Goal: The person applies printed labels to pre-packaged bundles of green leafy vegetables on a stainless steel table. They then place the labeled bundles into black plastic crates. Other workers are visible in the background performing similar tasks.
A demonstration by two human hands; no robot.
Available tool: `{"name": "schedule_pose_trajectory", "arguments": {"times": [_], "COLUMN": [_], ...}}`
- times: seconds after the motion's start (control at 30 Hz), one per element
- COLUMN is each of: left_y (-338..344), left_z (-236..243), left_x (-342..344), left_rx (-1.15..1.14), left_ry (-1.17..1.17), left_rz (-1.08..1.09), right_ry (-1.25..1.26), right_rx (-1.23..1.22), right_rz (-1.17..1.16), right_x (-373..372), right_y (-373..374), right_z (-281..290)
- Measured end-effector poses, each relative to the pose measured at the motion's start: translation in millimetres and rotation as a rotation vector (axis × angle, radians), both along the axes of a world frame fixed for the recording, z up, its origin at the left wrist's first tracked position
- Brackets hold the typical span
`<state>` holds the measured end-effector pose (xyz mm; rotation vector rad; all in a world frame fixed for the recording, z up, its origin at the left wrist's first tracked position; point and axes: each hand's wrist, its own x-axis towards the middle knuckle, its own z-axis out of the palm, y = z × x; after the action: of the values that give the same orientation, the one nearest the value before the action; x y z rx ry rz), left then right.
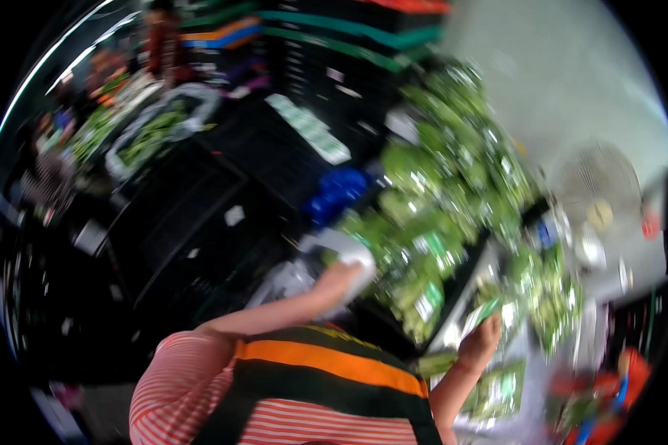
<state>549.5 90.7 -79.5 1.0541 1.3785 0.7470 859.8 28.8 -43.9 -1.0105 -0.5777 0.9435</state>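
My left hand (334, 278), smeared by motion, is on a blurred white item (358, 258) beside crumpled clear plastic (282, 282); I cannot tell its grip. Closed fingers of my right hand (480, 335) hold a clear bag with a green-and-white label (481, 312). Between and beyond my hands, bagged leafy greens (445, 156) are piled high, several with labels. More bagged greens (553, 297) lie right of my right hand, and a flat bag of greens (497, 389) lies below it.
Black crates (167, 230) fill the left, with a blue bundle (334, 193) nearer the middle. Banded crates (334, 37) are stacked behind. Other people (163, 41) stand by greens at back left. A fan (590, 185) is at right, a blurred red shape (597, 415) at lower right.
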Motion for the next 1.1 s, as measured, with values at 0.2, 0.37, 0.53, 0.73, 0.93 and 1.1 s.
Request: {"name": "schedule_pose_trajectory", "arguments": {"times": [0.2,0.37,0.53,0.73,0.93,1.1], "left_y": [-7,-22,-23,-26,-27,-26], "left_z": [-22,-54,-53,-54,-51,-47], "left_x": [19,1,-19,-33,-33,-30], "left_rx": [-0.121,-0.136,-0.157,-0.180,-0.186,-0.192], "left_ry": [-0.722,-1.206,-1.140,-1.104,-1.079,-1.072], "left_rz": [0.081,0.073,0.049,0.090,0.133,0.148], "right_ry": [-0.193,-0.893,-1.249,-1.091,-0.571,-0.741], "right_rx": [-0.170,0.065,-0.202,-0.862,-0.649,-0.150], "right_rz": [0.671,0.596,-0.241,-0.452,-0.105,-0.042], "right_x": [-143,-175,-5,195,236,189], "right_y": [28,32,70,50,60,41], "right_z": [10,-12,-20,-71,-93,6]}}
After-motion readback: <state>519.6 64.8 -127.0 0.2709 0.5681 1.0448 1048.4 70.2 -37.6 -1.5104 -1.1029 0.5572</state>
